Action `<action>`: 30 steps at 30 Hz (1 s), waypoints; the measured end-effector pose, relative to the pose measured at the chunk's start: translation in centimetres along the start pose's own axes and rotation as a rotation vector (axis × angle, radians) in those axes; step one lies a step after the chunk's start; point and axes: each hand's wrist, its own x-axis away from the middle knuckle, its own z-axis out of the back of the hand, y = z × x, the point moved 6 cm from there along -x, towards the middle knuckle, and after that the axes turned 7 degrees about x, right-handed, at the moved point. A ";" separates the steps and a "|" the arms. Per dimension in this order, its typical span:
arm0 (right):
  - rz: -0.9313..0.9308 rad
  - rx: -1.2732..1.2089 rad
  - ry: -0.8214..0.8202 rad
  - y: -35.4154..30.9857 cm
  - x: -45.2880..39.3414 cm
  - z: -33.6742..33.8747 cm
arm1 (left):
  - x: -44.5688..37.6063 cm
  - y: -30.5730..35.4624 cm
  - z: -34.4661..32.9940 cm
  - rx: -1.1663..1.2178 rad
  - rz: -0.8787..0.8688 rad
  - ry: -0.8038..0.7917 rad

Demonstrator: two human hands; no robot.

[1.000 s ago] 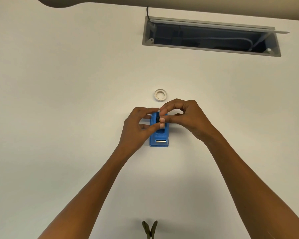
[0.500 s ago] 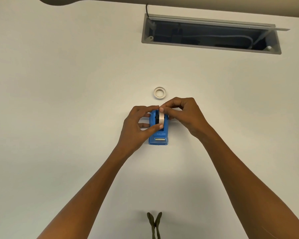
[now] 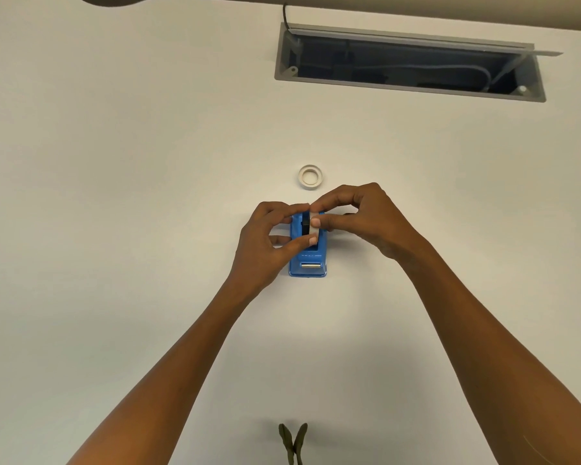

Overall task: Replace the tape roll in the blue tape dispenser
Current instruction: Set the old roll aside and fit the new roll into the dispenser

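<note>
Both hands pinch at the tape roll (image 3: 313, 223) standing in the blue tape dispenser (image 3: 308, 260): left hand (image 3: 265, 243) steadying, right hand (image 3: 359, 218) pressing. Best to keep the roll upright and seat it squarely.

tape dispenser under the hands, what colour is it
Blue, the tape dispenser on the pale desk, with a silver cutter strip at its near end; seen in the head view.

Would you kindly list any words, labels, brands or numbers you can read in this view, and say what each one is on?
None can be read.
Blue tape dispenser: a faint row of marks above the cutter, too small and blurred to read.
White tape roll on the table: no print visible.
</note>
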 end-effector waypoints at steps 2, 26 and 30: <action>-0.010 -0.001 -0.004 -0.1 -0.1 0.0 | 0.0 0.0 0.0 0.001 0.002 0.001; 0.233 0.456 0.155 -2.9 0.8 -0.7 | -0.3 -0.1 -0.1 0.000 0.039 0.027; 0.127 0.320 0.163 -2.4 0.9 0.1 | -0.4 -0.2 -0.2 0.002 0.055 0.025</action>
